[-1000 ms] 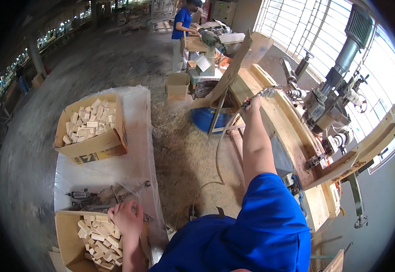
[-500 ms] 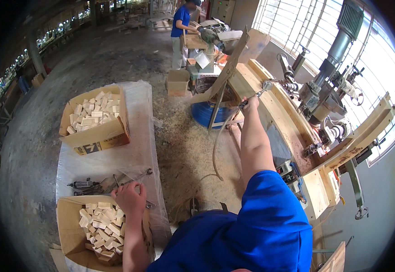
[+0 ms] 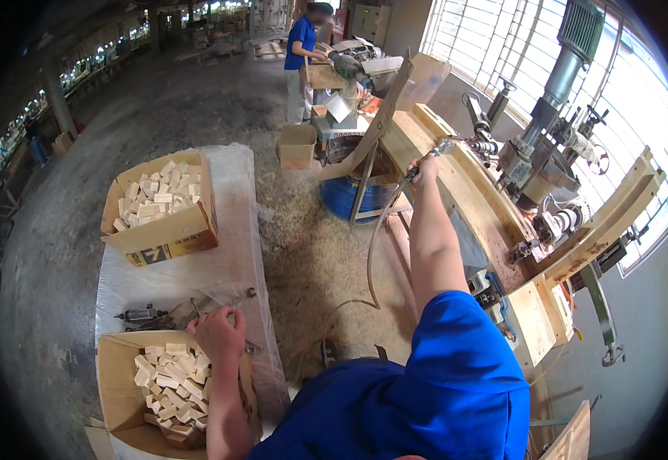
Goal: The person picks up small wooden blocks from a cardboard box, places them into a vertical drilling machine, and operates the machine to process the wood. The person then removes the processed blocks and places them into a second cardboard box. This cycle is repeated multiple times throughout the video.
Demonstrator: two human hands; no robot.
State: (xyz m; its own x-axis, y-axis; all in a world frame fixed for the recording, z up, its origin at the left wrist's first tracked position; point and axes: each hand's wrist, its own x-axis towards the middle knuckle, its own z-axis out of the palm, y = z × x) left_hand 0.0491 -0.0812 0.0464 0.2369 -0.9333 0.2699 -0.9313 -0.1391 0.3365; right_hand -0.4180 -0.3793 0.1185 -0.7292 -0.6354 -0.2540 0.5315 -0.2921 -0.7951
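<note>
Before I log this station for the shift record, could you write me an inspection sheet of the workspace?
Surface: plastic-covered platform, bearing two cardboard boxes.
Job's things: wooden blocks heaped in both boxes; hose-fed tool beside the wooden bench.
Clutter: wrench and dark cylindrical tool between the boxes; sawdust on the floor.
Hands: right hand gripping the hose-fed tool; left hand curled by the near box's edge, grip unclear.
Cables: tan hose hanging in a curve below the tool.
Surroundings: another person in blue farther off; barred window at right.
</note>
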